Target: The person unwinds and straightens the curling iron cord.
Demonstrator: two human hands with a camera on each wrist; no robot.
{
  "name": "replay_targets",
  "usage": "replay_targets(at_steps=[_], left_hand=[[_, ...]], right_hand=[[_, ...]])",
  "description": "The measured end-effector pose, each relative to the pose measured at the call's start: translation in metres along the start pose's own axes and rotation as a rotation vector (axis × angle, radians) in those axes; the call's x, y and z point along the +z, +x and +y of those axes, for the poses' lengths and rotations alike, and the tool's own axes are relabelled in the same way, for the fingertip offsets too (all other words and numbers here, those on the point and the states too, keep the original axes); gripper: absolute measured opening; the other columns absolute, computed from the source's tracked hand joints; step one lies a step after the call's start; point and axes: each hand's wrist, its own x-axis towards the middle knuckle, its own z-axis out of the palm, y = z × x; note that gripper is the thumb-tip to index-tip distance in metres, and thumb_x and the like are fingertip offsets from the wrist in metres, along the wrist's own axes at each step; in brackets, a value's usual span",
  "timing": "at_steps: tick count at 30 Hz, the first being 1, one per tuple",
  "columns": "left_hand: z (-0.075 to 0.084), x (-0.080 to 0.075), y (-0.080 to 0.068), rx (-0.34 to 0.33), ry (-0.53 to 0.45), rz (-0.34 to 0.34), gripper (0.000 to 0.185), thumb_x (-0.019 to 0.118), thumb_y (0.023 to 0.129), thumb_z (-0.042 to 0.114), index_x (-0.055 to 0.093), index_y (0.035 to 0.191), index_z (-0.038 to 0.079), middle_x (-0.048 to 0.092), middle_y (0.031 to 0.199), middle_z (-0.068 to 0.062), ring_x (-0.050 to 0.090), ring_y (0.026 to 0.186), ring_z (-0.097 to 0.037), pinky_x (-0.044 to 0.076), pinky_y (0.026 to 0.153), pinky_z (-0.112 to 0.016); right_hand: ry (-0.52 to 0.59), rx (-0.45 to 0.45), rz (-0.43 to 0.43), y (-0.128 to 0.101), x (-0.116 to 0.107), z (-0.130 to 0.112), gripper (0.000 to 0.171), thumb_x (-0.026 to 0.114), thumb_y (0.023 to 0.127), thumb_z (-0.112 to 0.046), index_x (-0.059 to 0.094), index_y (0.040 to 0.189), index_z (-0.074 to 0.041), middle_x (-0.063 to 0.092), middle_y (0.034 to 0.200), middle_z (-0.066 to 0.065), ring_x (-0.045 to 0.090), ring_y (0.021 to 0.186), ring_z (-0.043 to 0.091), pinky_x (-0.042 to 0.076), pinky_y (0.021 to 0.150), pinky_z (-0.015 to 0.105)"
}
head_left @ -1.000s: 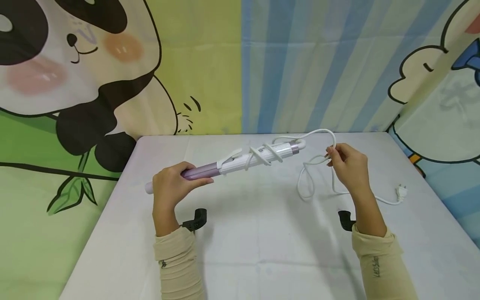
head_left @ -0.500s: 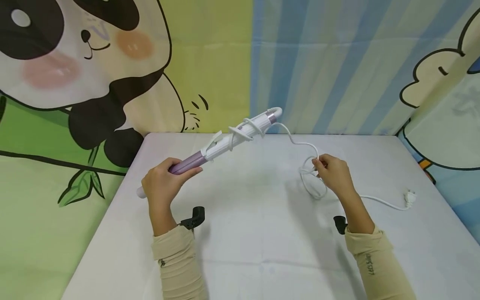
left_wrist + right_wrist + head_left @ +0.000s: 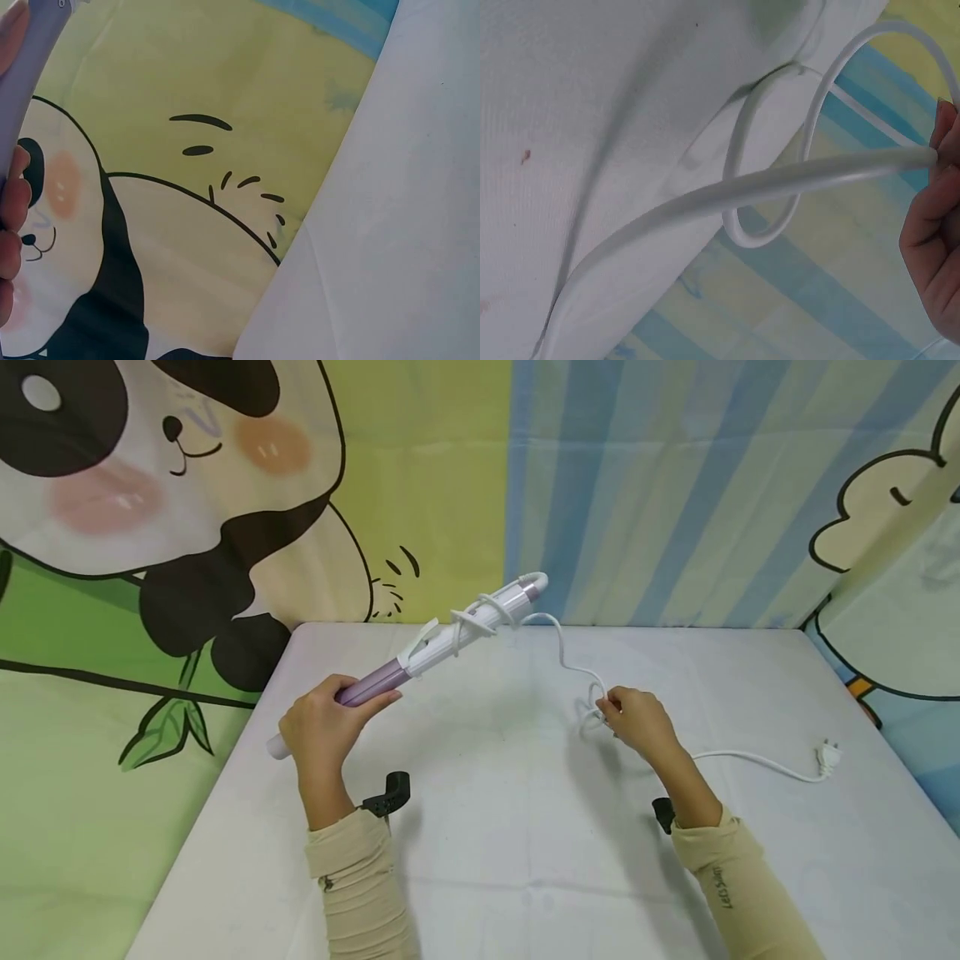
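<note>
A curling iron (image 3: 442,647) with a white handle and a purple barrel is held up at a slant, handle end raised to the right. My left hand (image 3: 322,727) grips it round the barrel; the pale tip sticks out beyond the palm. In the left wrist view, fingers (image 3: 11,202) curl on the barrel (image 3: 30,75) at the left edge. Part of the white cord (image 3: 573,668) is wound round the handle. My right hand (image 3: 637,718) pinches the loose cord near a small loop. The right wrist view shows the cord (image 3: 817,176) running from those fingertips (image 3: 946,124).
The cord's two-pin plug (image 3: 827,756) lies on the white-covered table (image 3: 480,843) at the right. Behind the table hangs a printed cloth (image 3: 420,460) with a panda and stripes. Black camera mounts (image 3: 390,793) sit at both wrists.
The iron's handle end has swung up and left. My right hand has moved left and slightly down with the cord, bringing the loop closer in under its fingers. The left grip is unchanged.
</note>
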Motion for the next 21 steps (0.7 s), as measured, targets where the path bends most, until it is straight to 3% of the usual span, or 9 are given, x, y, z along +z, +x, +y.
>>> replay_targets(at_steps=[6, 12, 17, 21], left_hand=[[0.001, -0.001, 0.001, -0.002, 0.019, -0.011, 0.057, 0.082, 0.054, 0.052, 0.067, 0.087, 0.008, 0.067, 0.073, -0.012, 0.057, 0.059, -0.029, 0.034, 0.053, -0.035], [0.003, -0.001, 0.000, -0.002, 0.037, -0.041, 0.058, 0.080, 0.056, 0.054, 0.067, 0.089, 0.007, 0.067, 0.075, -0.013, 0.058, 0.060, -0.029, 0.036, 0.054, -0.037], [0.005, 0.000, 0.001, 0.015, 0.046, -0.047, 0.058, 0.080, 0.055, 0.054, 0.067, 0.088, 0.008, 0.068, 0.075, -0.012, 0.058, 0.061, -0.030, 0.038, 0.055, -0.040], [0.007, 0.001, 0.001, 0.032, 0.044, -0.056, 0.056, 0.081, 0.057, 0.052, 0.067, 0.089, 0.008, 0.067, 0.075, -0.012, 0.058, 0.061, -0.030, 0.038, 0.056, -0.040]], right_hand=[[-0.086, -0.041, -0.132, -0.001, 0.017, -0.011, 0.024, 0.052, 0.093, -0.022, 0.059, 0.079, -0.004, 0.056, 0.064, 0.005, 0.047, 0.054, 0.014, 0.035, 0.050, 0.026], [-0.149, -0.089, -0.274, -0.009, 0.026, -0.022, 0.040, 0.053, 0.089, -0.041, 0.059, 0.065, -0.010, 0.046, 0.055, -0.004, 0.043, 0.052, 0.011, 0.034, 0.050, 0.025], [-0.155, -0.123, -0.364, -0.017, 0.010, -0.029, 0.046, 0.050, 0.090, -0.044, 0.064, 0.065, -0.008, 0.057, 0.055, 0.002, 0.048, 0.049, 0.011, 0.038, 0.053, 0.026], [-0.129, -0.153, -0.319, -0.018, -0.009, -0.034, 0.042, 0.050, 0.091, -0.040, 0.064, 0.067, -0.009, 0.061, 0.060, 0.003, 0.050, 0.053, 0.011, 0.038, 0.053, 0.026]])
